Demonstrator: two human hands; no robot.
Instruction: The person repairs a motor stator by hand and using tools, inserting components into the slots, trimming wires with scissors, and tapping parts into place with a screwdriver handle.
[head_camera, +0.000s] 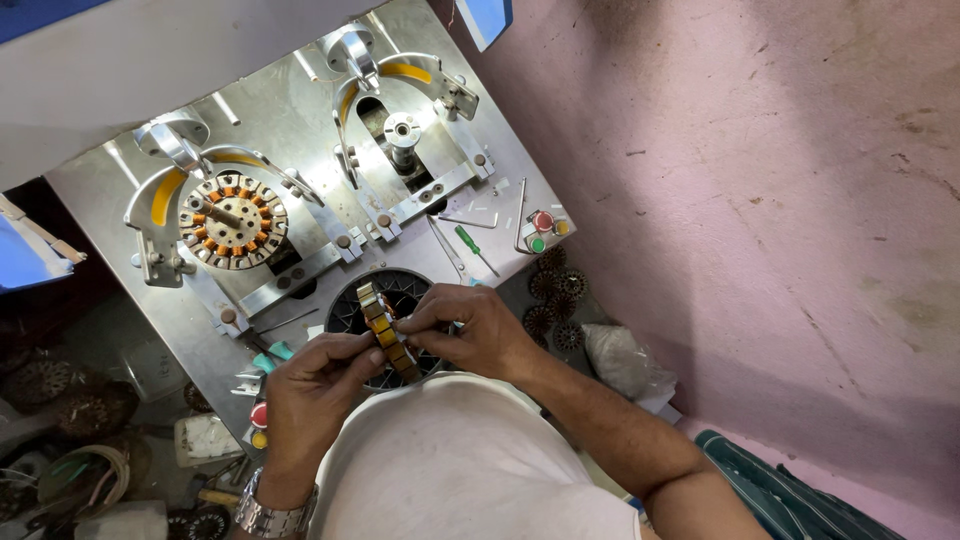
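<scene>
Orange-wound stator ring (388, 335), edge-on, left hand (312, 395), right hand (478, 330)

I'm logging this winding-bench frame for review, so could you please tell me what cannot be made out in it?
Head view, the only one:
- Stator ring: seen edge-on, its underside covered by the left hand and right hand; winding state unclear.
- Black round part behind: mostly hidden by the hands.
- Push buttons: too small to read.
- Clutter at lower left: dark, cut off by the edge.
</scene>
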